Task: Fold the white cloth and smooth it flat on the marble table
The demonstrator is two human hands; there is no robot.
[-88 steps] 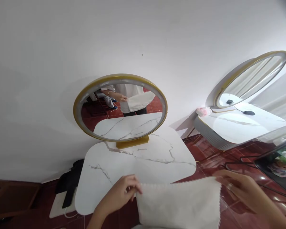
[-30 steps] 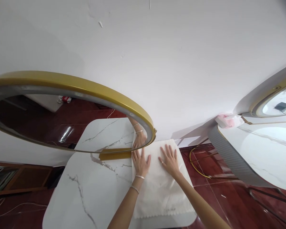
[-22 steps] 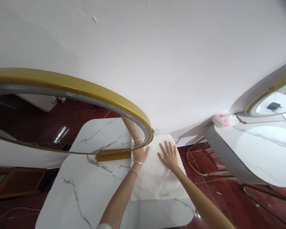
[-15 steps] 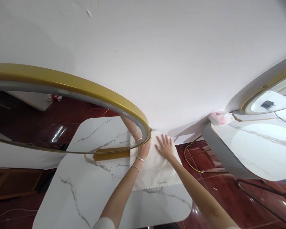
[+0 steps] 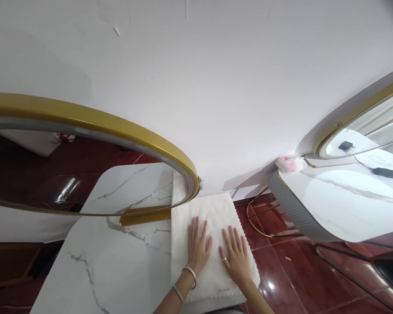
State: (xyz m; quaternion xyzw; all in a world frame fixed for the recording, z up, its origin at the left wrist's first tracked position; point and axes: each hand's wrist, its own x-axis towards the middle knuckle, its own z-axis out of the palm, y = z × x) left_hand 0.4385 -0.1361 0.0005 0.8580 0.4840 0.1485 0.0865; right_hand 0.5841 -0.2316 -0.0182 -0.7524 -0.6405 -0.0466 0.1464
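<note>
A cream cloth (image 5: 216,209) with a scalloped edge lies spread on the right part of a white marble-patterned table (image 5: 127,266). My left hand (image 5: 198,246) rests palm down on the cloth, fingers apart, with two bracelets on its wrist. To its right, my right hand (image 5: 236,257) also lies flat on the cloth with fingers spread and a ring on one finger. Neither hand grips anything. Small dark marks show near the cloth's lower edge.
A gold-framed oval mirror (image 5: 144,138) stands over the table's back left, on a gold base (image 5: 146,216). At right are a second table (image 5: 340,218), a pink-and-white tissue pack (image 5: 291,164), a black adapter (image 5: 384,172) and another mirror (image 5: 330,131). A pale wall rises behind.
Both hands have moved back toward me from the cloth's far part to its nearer part. The cloth's far edge now shows, and its near edge sits lower in view. The camera view has shifted slightly.
</note>
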